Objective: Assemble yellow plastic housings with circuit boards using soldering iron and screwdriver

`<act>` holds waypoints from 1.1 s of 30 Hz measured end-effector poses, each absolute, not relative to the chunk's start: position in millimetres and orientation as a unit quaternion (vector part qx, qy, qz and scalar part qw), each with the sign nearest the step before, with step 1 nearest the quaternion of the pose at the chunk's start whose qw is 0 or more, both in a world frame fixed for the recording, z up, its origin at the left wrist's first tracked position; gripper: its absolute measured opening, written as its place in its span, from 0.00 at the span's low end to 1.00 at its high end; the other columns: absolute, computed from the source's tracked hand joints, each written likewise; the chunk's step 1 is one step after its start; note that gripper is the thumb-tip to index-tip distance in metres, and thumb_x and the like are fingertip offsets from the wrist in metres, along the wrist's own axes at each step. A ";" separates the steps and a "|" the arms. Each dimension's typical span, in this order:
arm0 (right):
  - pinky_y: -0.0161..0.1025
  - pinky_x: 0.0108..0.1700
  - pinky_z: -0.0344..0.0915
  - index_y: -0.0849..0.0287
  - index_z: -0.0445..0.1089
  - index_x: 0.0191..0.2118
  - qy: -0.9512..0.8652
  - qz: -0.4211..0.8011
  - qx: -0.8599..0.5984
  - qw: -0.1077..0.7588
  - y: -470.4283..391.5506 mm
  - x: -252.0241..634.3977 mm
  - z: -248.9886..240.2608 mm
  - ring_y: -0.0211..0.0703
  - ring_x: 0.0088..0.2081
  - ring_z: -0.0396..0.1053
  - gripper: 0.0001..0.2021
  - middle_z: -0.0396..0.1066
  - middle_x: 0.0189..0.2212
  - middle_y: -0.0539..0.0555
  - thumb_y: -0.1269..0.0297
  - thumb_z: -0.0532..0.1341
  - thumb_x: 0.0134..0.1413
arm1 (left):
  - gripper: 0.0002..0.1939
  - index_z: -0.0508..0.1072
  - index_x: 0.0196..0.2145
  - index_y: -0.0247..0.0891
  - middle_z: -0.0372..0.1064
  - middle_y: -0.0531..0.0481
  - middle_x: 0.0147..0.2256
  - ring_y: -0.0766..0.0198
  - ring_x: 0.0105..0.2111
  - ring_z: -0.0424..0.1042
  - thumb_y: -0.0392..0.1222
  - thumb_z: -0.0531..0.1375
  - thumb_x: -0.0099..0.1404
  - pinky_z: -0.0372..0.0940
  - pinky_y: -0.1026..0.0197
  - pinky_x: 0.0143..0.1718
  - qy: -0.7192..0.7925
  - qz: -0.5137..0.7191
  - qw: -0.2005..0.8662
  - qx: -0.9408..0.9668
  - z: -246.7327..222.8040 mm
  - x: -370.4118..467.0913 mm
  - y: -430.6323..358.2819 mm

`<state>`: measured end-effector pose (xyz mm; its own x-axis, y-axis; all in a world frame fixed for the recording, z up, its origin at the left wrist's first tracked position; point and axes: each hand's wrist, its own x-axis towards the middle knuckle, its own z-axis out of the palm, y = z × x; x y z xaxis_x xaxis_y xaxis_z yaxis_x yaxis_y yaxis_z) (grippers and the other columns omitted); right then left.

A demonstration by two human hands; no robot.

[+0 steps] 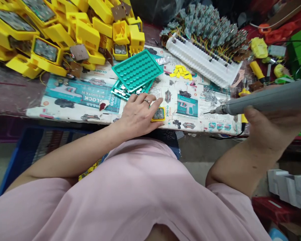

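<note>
Near the front edge of the printed work surface, my left hand (141,113) has its thumb and fingers around a small yellow case (159,114) with a grey inside facing up. At the right, my right hand (268,127) is wrapped round a grey electric screwdriver (266,100), its thin bit pointing left above the surface. Under the bit's side lies a pile of small screws (210,96). Just beyond my left hand are two green trays (137,71), one tilted on the other, the lower holding round silvery pieces.
Yellow cases (87,35) are heaped at the back left. A white ridged rack (203,60) with wired boards (213,26) stands at the back right. Small yellow pieces (181,72) lie mid-surface. A yellow-handled tool (257,70) and a green bin (299,53) are far right.
</note>
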<state>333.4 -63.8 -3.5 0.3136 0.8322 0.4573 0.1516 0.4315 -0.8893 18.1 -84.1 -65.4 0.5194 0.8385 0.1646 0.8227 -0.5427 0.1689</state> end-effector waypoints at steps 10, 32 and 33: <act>0.45 0.43 0.76 0.42 0.73 0.47 -0.717 0.238 -0.327 0.567 -54.4 277.6 -20.2 0.44 0.38 0.78 0.20 0.77 0.37 0.45 0.62 0.74 0.47 | 0.30 0.62 0.65 0.43 0.58 0.41 0.66 0.46 0.65 0.56 0.40 0.59 0.65 0.51 0.45 0.63 0.360 0.052 0.119 0.924 -54.0 16.2 -63.9; 0.52 0.58 0.72 0.32 0.59 0.64 -0.725 0.455 -0.271 0.440 -67.7 262.6 3.8 0.50 0.59 0.71 0.37 0.69 0.60 0.45 0.58 0.70 0.48 | 0.44 0.53 0.69 0.38 0.67 0.37 0.57 0.43 0.56 0.64 0.65 0.57 0.64 0.46 0.44 0.61 0.504 0.173 0.099 0.841 -79.6 18.7 -97.4; 0.49 0.53 0.75 0.33 0.59 0.64 -0.720 0.453 -0.279 0.447 -67.1 262.1 1.2 0.49 0.53 0.75 0.37 0.73 0.56 0.47 0.58 0.69 0.48 | 0.43 0.53 0.69 0.38 0.68 0.38 0.57 0.44 0.55 0.65 0.63 0.57 0.65 0.46 0.44 0.61 0.508 0.170 0.096 0.839 -80.4 21.3 -97.1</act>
<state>262.1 -67.1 1.2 -0.4454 0.8055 0.3908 -0.0036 0.4348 -0.9005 21.3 -97.1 -80.4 0.4268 0.8845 0.1886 0.8192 -0.4664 0.3338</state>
